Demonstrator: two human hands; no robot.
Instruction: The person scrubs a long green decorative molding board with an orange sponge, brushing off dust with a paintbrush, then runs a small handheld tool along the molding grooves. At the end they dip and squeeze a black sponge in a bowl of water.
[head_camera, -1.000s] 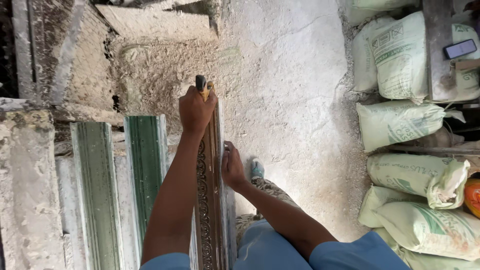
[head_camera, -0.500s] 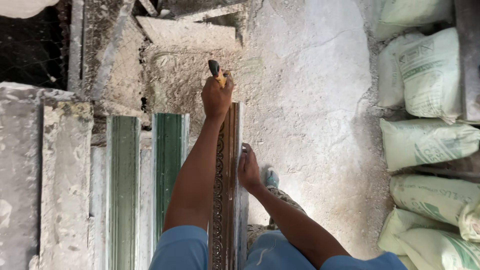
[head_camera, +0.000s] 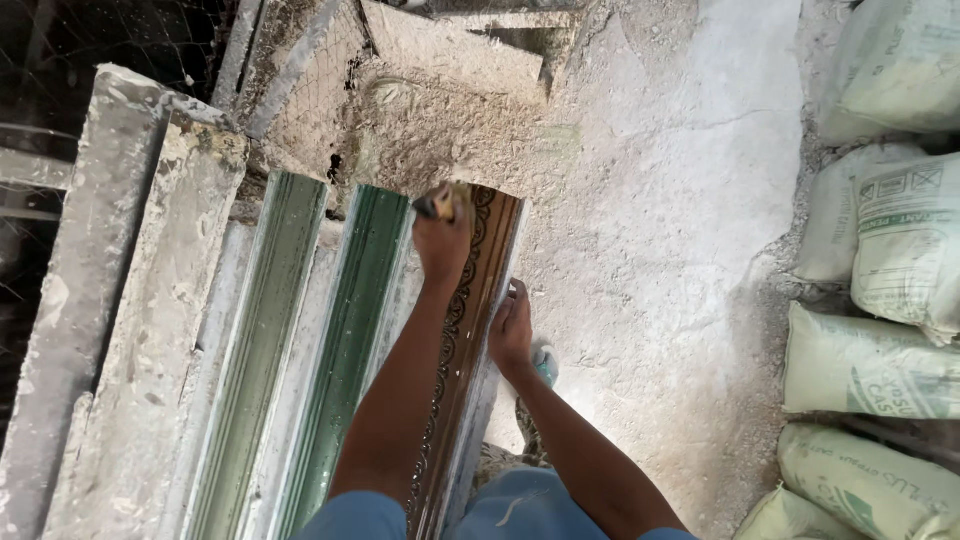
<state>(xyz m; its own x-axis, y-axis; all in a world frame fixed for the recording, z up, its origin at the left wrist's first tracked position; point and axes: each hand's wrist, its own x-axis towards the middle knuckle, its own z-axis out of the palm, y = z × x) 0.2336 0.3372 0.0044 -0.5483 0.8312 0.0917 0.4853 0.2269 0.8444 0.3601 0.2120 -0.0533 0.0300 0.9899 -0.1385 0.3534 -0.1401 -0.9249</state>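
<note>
Head view: a dusty plaster-strewn floor (head_camera: 650, 250), with filled sacks (head_camera: 880, 365) at right and two green channel moulds (head_camera: 350, 340) at left. The left hand (head_camera: 443, 240) is clenched on a small dark-and-yellow tool (head_camera: 438, 204) at the far end of the brown patterned mould (head_camera: 470, 330); the right hand (head_camera: 512, 330), fingers together, presses flat on its edge. The tool stands at the mould's far end, and no fresh plaster is visible in the mould, so filling appears still to come.

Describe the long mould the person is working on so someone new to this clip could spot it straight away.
Start from the row of long moulds lying side by side left of the dusty floor. The brown patterned mould is the rightmost one, beside the green moulds, with the left hand holding a small tool over it and the right hand on its edge. Only it is brown with a scrolled relief pattern.
</note>
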